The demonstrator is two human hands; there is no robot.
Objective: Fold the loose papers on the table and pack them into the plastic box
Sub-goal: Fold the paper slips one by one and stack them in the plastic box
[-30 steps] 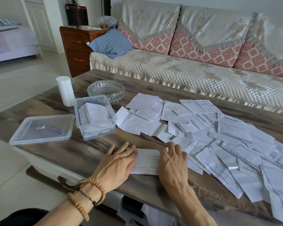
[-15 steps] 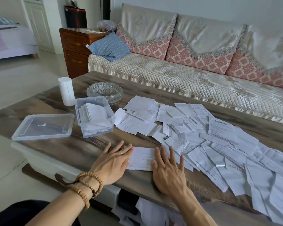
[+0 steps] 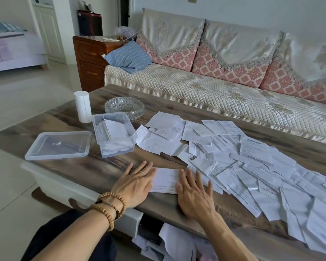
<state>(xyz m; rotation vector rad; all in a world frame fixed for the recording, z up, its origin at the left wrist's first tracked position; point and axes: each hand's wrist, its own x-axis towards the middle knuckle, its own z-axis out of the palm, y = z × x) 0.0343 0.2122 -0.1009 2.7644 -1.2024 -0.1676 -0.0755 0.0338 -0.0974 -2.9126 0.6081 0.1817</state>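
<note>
A folded white paper (image 3: 166, 180) lies near the front edge of the wooden table (image 3: 94, 166). My left hand (image 3: 134, 183) lies flat with straight fingers on its left end. My right hand (image 3: 193, 193) presses flat on its right end. Beyond my left hand stands the clear plastic box (image 3: 114, 133), open, with several folded papers inside. Many loose papers (image 3: 243, 162) spread over the table's right half.
The box's clear lid (image 3: 58, 145) lies left of the box. A white cylinder (image 3: 82, 106) and a glass ashtray (image 3: 124, 107) stand behind the box. A sofa (image 3: 215, 91) runs along the far side. More papers (image 3: 169, 243) sit on a shelf under the table.
My right hand's fingers have straightened from curled to flat on the paper. My left hand stays flat on the paper's left end. The camera has shifted a little.
</note>
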